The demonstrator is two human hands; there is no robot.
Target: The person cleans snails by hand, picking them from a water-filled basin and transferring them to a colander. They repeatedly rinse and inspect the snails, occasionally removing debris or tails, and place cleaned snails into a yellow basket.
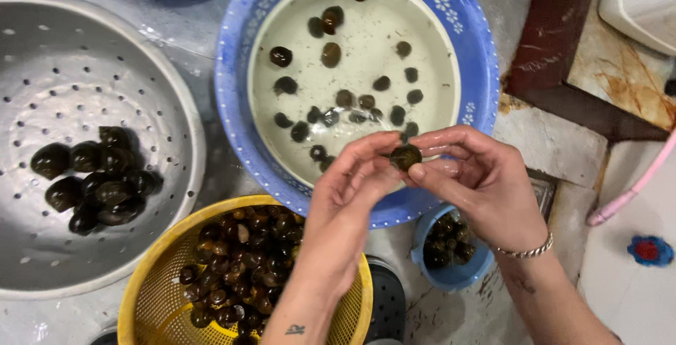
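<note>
Both hands met over the near rim of the blue basin, and between them was 1 dark snail. The right hand pinched the snail between thumb and forefinger, clamped on its shell, with a silver bracelet at the wrist. The left hand had its fingertips curled up against the same snail, touching its left side; whether those fingers truly gripped it or only rested on it could not be told.

Inside the blue basin sat a white bowl of cloudy water, with about 20 small dark snails scattered over its bottom. To the left on the wet floor stood a metal colander, holding a heap of larger, glossy black snails toward its near left side. Just below the basin, under the left forearm, a yellow basket was heaped with brownish snails. Beneath the right wrist, a small blue cup held more snails. At the far right edge lay a pink hose and a blue-and-red round object.
</note>
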